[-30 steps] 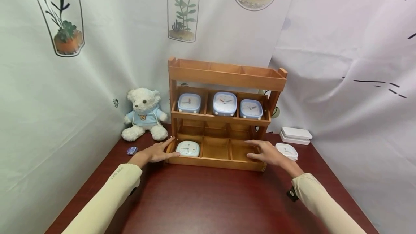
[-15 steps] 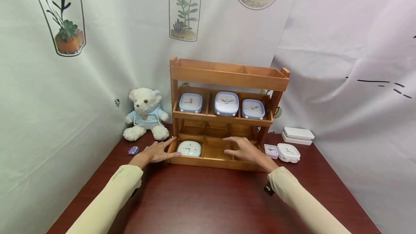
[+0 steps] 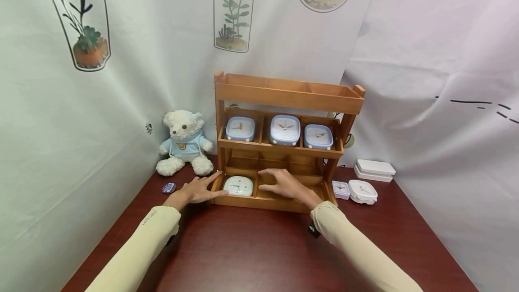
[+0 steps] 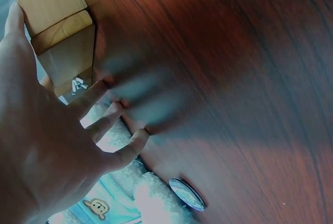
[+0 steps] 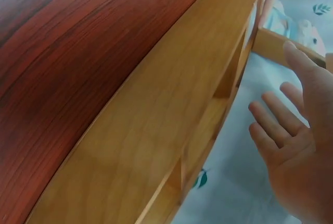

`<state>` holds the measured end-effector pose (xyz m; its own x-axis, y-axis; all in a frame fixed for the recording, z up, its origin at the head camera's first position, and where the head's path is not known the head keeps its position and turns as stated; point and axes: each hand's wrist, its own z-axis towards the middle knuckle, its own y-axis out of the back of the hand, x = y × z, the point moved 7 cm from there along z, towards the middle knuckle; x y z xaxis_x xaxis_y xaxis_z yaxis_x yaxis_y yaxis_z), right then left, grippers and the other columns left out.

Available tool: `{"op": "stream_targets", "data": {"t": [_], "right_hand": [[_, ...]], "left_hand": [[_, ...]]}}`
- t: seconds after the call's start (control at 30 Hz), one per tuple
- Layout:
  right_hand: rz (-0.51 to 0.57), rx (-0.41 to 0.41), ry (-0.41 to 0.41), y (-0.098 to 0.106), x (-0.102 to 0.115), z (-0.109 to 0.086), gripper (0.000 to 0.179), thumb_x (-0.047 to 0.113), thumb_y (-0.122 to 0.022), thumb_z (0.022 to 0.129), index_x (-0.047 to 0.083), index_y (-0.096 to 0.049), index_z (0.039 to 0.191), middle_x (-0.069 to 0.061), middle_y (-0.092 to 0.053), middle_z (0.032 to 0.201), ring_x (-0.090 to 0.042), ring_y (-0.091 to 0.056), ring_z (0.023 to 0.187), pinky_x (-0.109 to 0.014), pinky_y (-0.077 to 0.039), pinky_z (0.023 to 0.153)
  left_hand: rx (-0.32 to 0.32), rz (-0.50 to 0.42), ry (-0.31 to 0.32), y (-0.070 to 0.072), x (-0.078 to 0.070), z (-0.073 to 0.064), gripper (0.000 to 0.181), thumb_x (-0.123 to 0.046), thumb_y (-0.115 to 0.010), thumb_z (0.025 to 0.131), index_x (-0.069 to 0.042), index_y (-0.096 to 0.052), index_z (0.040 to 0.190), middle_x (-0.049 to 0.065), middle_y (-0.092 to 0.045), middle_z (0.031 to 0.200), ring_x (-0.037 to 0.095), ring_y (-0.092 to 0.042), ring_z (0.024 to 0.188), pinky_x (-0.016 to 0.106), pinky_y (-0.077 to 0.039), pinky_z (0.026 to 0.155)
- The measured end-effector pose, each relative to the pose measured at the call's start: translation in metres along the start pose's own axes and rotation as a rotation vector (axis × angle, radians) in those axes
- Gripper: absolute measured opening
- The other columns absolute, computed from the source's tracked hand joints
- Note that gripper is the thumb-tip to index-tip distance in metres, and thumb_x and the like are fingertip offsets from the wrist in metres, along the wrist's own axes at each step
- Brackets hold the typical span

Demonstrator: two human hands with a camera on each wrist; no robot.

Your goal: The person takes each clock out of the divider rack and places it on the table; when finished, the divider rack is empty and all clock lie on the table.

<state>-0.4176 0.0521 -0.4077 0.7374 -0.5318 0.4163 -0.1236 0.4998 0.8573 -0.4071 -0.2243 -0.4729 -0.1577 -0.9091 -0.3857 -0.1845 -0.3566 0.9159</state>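
Spreading its fingers at the near left corner of a wooden rack [image 3: 288, 99], the left hand [image 3: 194, 189] has its thumb near a mint-rimmed clock [image 3: 238, 186], which lies in the left compartment of the bottom tier. The right hand [image 3: 285, 184] reaches over that tier's middle compartment, grasping nothing, its thumb apart from the loosely extended fingers; whether it touches the wood I cannot tell. Pale sleeves [image 3: 138, 247] cover both forearms.

Above, the middle tier holds three blue-rimmed clocks [image 3: 285, 130], one per compartment. Just right of the rack, a small lilac clock [image 3: 340, 189] sits beside a white clock [image 3: 362, 191], with a white box [image 3: 375, 170] behind. To the left, a white teddy bear [image 3: 185, 143] in a blue hoodie sits near a round patterned disc [image 3: 169, 188]. Everything stands on a dark red tabletop [image 3: 251, 247] before a plant-printed curtain [image 3: 178, 48].
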Motion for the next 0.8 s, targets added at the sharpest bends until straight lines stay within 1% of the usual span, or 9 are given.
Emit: {"op": "stream_targets", "data": {"t": [0.07, 0.23, 0.3, 0.43, 0.57, 0.8], "right_hand": [[0.007, 0.008, 0.014, -0.006, 0.003, 0.007, 0.050, 0.027, -0.078, 0.096, 0.002, -0.066, 0.137, -0.011, -0.069, 0.135, -0.026, -0.063, 0.127, -0.044, -0.051, 0.104], [0.074, 0.038, 0.036, -0.020, 0.009, 0.022, 0.050, 0.021, -0.078, 0.096, -0.003, -0.064, 0.137, -0.019, -0.068, 0.134, -0.036, -0.064, 0.124, -0.053, -0.050, 0.103], [0.082, 0.055, 0.040, -0.025, 0.011, 0.027, 0.051, 0.021, -0.078, 0.096, -0.005, -0.063, 0.138, -0.021, -0.067, 0.134, -0.038, -0.063, 0.124, -0.053, -0.050, 0.102], [0.045, 0.089, 0.012, -0.036, 0.010, 0.037, 0.054, 0.024, -0.079, 0.096, -0.003, -0.062, 0.139, -0.018, -0.066, 0.137, -0.034, -0.062, 0.126, -0.047, -0.050, 0.104], [0.006, 0.135, -0.011, -0.048, 0.010, 0.046, 0.059, 0.029, -0.079, 0.095, -0.001, -0.060, 0.142, -0.015, -0.063, 0.142, -0.031, -0.059, 0.132, -0.044, -0.047, 0.109], [-0.087, 0.226, -0.047, -0.065, 0.009, 0.054, 0.062, 0.041, -0.076, 0.096, 0.007, -0.059, 0.145, -0.010, -0.063, 0.141, -0.025, -0.060, 0.128, -0.039, -0.048, 0.106]], "left_hand": [[0.000, 0.000, 0.003, 0.000, 0.001, 0.000, 0.101, -0.085, -0.051, 0.087, -0.029, -0.024, 0.167, 0.021, -0.036, 0.164, 0.057, -0.028, 0.147, 0.082, -0.026, 0.104], [0.005, 0.001, 0.007, -0.001, 0.001, -0.001, 0.101, -0.085, -0.050, 0.088, -0.029, -0.024, 0.167, 0.021, -0.036, 0.164, 0.056, -0.028, 0.147, 0.082, -0.026, 0.104], [0.006, 0.001, 0.009, 0.000, 0.000, -0.002, 0.100, -0.085, -0.051, 0.088, -0.029, -0.024, 0.167, 0.021, -0.037, 0.164, 0.056, -0.029, 0.147, 0.082, -0.026, 0.104], [0.011, -0.003, 0.014, 0.001, -0.002, -0.003, 0.101, -0.085, -0.051, 0.088, -0.029, -0.024, 0.167, 0.020, -0.037, 0.164, 0.056, -0.029, 0.147, 0.081, -0.026, 0.105], [0.017, 0.002, 0.024, 0.001, -0.002, -0.003, 0.101, -0.086, -0.050, 0.087, -0.030, -0.023, 0.168, 0.019, -0.036, 0.165, 0.056, -0.027, 0.148, 0.081, -0.027, 0.105], [0.020, 0.002, 0.039, 0.000, -0.001, -0.002, 0.102, -0.088, -0.049, 0.086, -0.033, -0.020, 0.168, 0.017, -0.033, 0.166, 0.054, -0.027, 0.149, 0.079, -0.027, 0.105]]}}
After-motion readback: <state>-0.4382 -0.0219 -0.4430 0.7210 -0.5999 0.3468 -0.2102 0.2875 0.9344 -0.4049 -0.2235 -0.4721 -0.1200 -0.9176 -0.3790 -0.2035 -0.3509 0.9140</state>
